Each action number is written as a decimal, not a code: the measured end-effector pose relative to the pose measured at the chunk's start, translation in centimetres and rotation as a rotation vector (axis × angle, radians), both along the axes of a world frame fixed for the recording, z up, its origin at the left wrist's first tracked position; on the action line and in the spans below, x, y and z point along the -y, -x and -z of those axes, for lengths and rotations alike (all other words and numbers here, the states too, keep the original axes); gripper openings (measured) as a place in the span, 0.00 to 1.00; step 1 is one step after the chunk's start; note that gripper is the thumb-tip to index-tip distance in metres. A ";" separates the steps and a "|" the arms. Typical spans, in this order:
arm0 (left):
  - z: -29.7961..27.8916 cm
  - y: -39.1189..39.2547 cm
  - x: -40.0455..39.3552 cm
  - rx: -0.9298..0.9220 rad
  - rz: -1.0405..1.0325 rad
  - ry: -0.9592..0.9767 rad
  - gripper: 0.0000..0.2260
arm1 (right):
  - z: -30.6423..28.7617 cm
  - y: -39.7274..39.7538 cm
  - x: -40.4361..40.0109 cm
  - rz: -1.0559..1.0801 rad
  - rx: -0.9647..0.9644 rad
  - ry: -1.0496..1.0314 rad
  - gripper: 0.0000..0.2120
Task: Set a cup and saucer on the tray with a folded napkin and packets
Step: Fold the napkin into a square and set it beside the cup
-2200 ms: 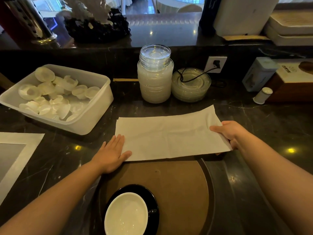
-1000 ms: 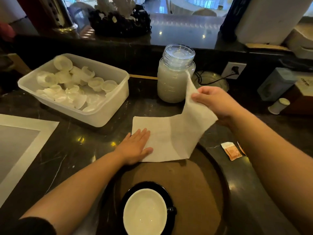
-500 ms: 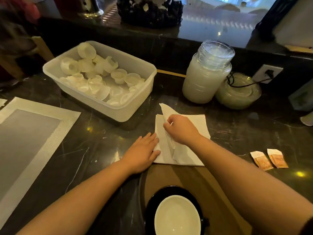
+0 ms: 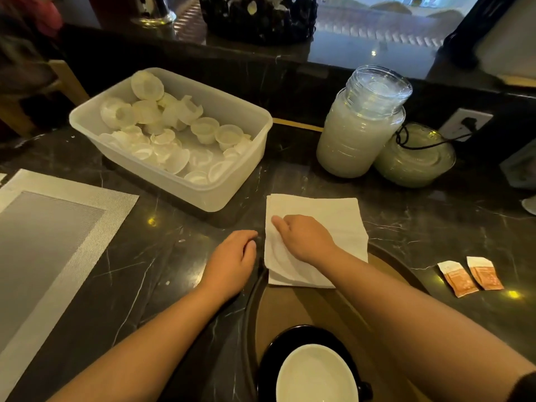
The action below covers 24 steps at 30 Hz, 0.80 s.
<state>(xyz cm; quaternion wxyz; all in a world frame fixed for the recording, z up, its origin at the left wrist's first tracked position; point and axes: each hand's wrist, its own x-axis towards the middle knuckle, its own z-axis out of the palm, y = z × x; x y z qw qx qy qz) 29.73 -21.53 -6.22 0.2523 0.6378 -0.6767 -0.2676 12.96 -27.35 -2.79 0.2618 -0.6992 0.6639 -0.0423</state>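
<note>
Right hand (image 4: 304, 242) flat, fingers spread, pressing folded white paper napkin (image 4: 324, 216) over far rim of round brown tray (image 4: 388, 256); left hand (image 4: 232, 262) loosely curled, empty, on dark marble bench (image 4: 179, 248). Fold nearly finished; next, likely napkin and orange packets (image 4: 470, 275) onto tray.

Legible text: none.
Two orange packets (image 4: 470, 276) on the desk (image 4: 435, 216) carry print, too small and blurred to read; no other labels, brands or numbers resolve.
</note>
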 end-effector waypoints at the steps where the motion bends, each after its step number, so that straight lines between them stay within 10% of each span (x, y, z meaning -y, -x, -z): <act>1: -0.3 0.4 -0.1 0.003 0.007 0.006 0.16 | -0.3 1.2 0.2 0.041 0.050 0.050 0.21; 6: -0.7 2.5 -0.6 0.168 0.233 -0.017 0.21 | -0.2 9.8 4.7 0.428 0.076 0.233 0.11; 10: -0.1 2.4 -0.7 0.300 0.377 -0.033 0.22 | 0.6 13.5 7.1 0.648 0.053 -0.112 0.27; 24: -0.6 1.4 -0.6 0.374 0.334 -0.118 0.21 | -2.4 16.4 5.0 0.527 0.653 -0.226 0.12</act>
